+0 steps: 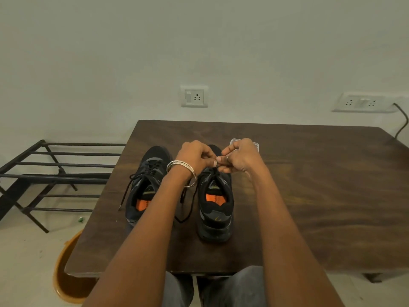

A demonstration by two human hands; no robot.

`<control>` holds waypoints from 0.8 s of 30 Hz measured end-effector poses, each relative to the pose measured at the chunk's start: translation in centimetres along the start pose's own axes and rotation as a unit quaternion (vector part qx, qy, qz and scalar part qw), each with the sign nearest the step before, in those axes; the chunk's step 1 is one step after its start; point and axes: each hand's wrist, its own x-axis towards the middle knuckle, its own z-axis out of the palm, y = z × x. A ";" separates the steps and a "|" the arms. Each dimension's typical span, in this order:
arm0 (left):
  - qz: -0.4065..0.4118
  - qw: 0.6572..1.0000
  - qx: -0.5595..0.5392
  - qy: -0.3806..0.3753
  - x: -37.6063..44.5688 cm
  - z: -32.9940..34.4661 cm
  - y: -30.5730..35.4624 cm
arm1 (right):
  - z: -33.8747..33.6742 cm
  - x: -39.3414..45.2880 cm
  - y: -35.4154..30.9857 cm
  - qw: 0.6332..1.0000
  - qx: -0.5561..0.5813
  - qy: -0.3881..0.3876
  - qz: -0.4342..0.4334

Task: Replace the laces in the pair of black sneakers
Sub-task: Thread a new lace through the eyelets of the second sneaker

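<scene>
Head view: both hands, left (194, 157) and right (240, 157), are pinching a lace (188, 209) above the right sneaker (215, 209) on the surface (309, 185). Lace is likely limp and light; it is best gripped near its stiff tip.

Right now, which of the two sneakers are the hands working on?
The right sneaker: both the left hand and right hand pinch its lace above the tongue. The left sneaker sits untouched.

Dim, flat indoor light, greenish cast. Soft shadows under the desk (309, 196). Wide-angle bending at edges; wall (199, 41) smooth and grainless, detail slightly soft overall.
</scene>
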 end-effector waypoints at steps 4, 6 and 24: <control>-0.058 0.998 -0.015 -0.011 -0.3 1.0 -0.3 | 0.1 0.5 1.2 0.990 -0.140 -0.002 0.014; -0.085 0.996 -0.011 -0.029 -0.6 1.5 -0.1 | 0.2 0.3 1.8 0.967 -0.250 -0.030 0.023; -0.192 0.981 0.005 -0.007 -0.8 3.5 1.6 | 0.0 -0.3 2.9 0.970 -0.244 -0.012 0.003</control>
